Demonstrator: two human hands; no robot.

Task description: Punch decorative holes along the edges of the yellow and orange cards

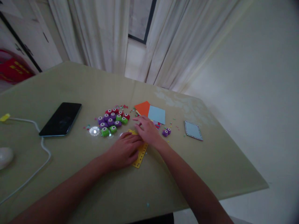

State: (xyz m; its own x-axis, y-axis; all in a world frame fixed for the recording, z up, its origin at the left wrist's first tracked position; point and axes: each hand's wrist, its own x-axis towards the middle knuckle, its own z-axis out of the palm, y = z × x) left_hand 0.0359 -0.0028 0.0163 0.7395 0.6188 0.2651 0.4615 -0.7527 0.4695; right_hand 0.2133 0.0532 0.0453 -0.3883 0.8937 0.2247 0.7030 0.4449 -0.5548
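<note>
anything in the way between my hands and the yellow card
Nothing visible. Your left hand lies over the yellow card, and your right hand is at its far end. The cluster of coloured punches sits beyond and to the left, not between.

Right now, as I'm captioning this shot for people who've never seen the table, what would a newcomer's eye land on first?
Probably the cluster of purple, green and red punches near the middle of the table, just beyond the left hand. Next would come the bright yellow card partly hidden under the hands, and the orange sheet past the right hand. The big black tablet stands out off to the left.
</note>
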